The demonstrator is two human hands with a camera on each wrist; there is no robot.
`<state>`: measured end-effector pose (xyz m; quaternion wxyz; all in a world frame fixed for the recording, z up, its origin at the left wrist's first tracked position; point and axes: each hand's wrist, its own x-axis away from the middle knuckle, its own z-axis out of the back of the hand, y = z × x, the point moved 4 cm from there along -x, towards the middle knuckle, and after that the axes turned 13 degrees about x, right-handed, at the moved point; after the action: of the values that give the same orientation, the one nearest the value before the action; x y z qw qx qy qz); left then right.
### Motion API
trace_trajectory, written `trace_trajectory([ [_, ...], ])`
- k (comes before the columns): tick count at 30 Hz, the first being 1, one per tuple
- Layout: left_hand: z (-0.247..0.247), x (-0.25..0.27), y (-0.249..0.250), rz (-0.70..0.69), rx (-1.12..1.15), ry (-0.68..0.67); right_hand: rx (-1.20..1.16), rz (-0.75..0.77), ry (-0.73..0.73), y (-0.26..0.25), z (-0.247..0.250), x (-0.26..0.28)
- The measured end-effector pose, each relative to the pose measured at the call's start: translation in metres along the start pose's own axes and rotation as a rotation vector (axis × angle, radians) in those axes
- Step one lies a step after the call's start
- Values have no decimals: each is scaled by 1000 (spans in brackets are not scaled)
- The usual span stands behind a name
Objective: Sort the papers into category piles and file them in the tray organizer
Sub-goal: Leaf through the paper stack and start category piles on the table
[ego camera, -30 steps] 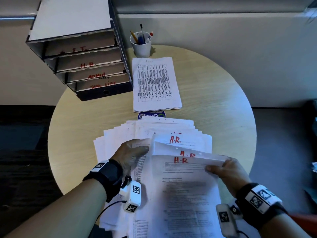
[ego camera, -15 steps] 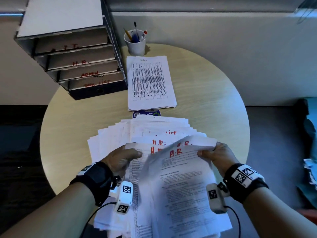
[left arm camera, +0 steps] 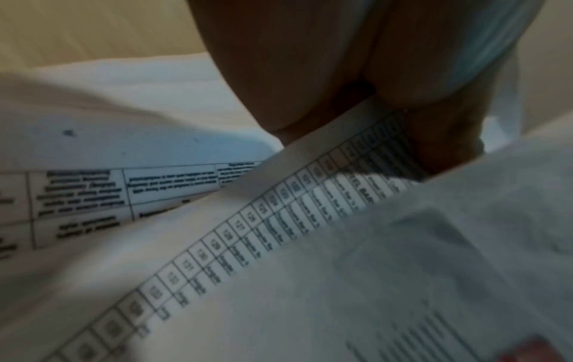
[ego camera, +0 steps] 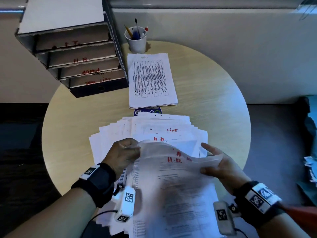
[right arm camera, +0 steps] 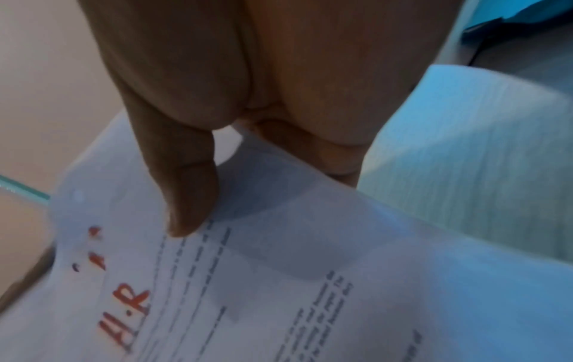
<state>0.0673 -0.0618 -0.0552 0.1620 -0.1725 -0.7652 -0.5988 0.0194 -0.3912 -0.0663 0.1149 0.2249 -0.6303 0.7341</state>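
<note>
A fanned stack of papers [ego camera: 154, 127] with red labels lies at the near side of the round table [ego camera: 214, 93]. On top, a few sheets marked "H.R" [ego camera: 180, 182] are lifted and buckled. My left hand [ego camera: 125, 152] pinches their top left corner. My right hand [ego camera: 214, 162] holds their right edge, forefinger pointing out. In the right wrist view my thumb [right arm camera: 183, 191] presses the H.R sheet [right arm camera: 279, 294], with fingers beneath. The left wrist view shows my left hand [left arm camera: 310, 73] on a table-printed sheet [left arm camera: 248, 245]. The tray organizer [ego camera: 72, 54] stands at the back left, its slots labelled I.T., H.R., ADMIN and TASK LIST.
A sorted pile headed "Admin" [ego camera: 152, 79] lies right of the organizer. A white cup of pens [ego camera: 136, 38] stands behind that pile. A round blue sticker [ego camera: 147, 112] peeks out between the pile and the fanned stack. The table's right half is bare wood.
My left hand came off the stack and took the top left corner of the H.R sheets. My right hand slid down their right edge, and the sheets lifted and buckled.
</note>
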Motion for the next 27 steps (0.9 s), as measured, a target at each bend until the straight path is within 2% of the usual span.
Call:
trace_trajectory([
  [3,-16,13,9,40,-45,-146,-34,-17,-66,-11,-14,-3],
  [5,-20,18,11,87,-96,-313,10,-35,-55,-15,-17,-5],
  [7,-18,17,9,163,-30,-383,55,-33,-31,-13,-14,-4],
  [8,-15,12,8,210,57,-328,71,-24,-23,-10,-12,-4],
  [9,-10,4,7,224,118,-206,70,-18,-11,-9,-8,-2],
  [10,-1,-8,6,172,101,-61,67,-8,8,-8,-6,0],
  [11,6,-20,8,85,-40,75,67,20,17,-8,-3,4],
  [12,10,-30,14,-4,-323,144,68,46,28,-7,0,8],
  [13,10,-39,16,-67,-715,113,62,65,41,-3,1,11],
  [14,5,-45,14,-73,-1083,17,61,77,52,-1,3,14],
  [15,1,-49,9,-40,-1331,-58,61,79,52,1,2,17],
  [16,-1,-52,6,-8,-1466,-94,62,75,50,3,2,18],
  [18,-3,-56,3,21,-1495,-74,71,71,55,2,2,20],
  [19,-4,-56,4,-10,-1458,-58,74,66,54,1,1,21],
  [21,-3,-54,3,-117,-1401,-66,87,56,56,0,0,23],
  [24,0,-44,5,-362,-1346,-103,94,44,61,0,0,22],
  [27,6,-37,5,-497,-1379,-87,76,37,53,-2,-1,22],
])
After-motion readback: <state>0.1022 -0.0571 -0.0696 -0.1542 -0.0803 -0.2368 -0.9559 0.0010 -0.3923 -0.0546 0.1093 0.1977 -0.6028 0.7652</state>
